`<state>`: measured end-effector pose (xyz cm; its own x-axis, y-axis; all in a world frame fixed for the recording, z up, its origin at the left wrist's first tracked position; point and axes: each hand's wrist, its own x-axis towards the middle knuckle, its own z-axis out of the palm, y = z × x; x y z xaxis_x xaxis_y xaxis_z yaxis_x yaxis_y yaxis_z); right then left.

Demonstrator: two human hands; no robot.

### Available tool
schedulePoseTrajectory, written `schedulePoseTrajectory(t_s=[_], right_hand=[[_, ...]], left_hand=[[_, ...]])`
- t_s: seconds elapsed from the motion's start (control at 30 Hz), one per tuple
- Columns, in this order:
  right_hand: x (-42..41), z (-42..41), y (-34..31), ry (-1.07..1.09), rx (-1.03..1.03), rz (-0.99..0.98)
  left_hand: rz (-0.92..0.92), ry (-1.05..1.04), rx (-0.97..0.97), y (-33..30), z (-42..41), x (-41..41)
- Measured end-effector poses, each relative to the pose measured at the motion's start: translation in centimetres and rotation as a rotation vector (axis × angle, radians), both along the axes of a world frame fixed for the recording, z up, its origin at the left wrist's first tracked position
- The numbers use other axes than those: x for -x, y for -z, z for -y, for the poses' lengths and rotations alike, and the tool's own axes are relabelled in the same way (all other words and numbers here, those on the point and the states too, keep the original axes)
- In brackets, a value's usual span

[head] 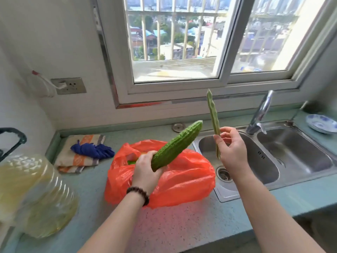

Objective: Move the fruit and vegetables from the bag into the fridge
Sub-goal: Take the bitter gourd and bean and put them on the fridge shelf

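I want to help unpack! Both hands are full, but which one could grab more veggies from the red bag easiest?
The left hand, probably. It grips the bitter gourd right above the red bag's opening. The right hand pinches the long bean over the sink, farther away. Either must put its vegetable down first.

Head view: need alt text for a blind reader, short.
A person's left hand grips a bumpy green bitter gourd and the right hand pinches a long flat green bean pod, both held above an open orange plastic bag on a teal speckled countertop. A stainless steel double sink sits right, below a barred window.
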<state>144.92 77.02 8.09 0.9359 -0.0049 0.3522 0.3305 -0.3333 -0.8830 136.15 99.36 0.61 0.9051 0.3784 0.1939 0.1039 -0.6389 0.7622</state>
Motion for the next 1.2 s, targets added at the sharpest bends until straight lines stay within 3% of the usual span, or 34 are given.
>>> schedulePoseTrajectory(t_s=[0.23,0.57,0.97,1.2], right_hand=[[5.0,8.0,-0.7,0.250,-0.038,-0.041],[15.3,26.1,-0.7,0.696,-0.045,-0.050],[39.5,52.2,0.5,1.279,-0.039,-0.005],[55.1,62.0,1.6,1.639,-0.038,0.000]], left_hand=[[0.189,0.226,0.152,-6.1,9.5,-3.9],[0.139,0.659,0.258,-7.8,30.4,-0.8],[0.032,1.216,0.235,-8.7,63.1,15.6],[-0.005,1.551,0.203,-8.8,78.4,27.7]])
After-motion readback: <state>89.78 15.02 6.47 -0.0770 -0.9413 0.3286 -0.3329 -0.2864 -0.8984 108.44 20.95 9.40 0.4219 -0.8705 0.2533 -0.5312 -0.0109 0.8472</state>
